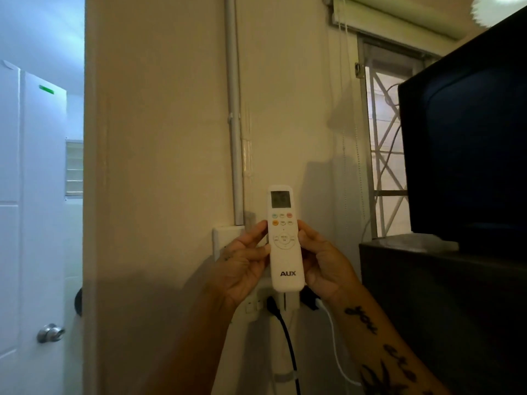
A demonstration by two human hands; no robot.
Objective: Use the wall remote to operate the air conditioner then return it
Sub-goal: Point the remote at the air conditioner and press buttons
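Both hands, left hand [245, 262] and right hand [323, 265], clasp the upright white remote [285, 240] between their fingers.

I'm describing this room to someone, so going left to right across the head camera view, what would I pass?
White door → round door knob → wall conduit pipe → AUX remote → barred window → black television.

Dim warm wall [171, 138], cool bright doorway [42, 138] left, wide-angle edges bowed.
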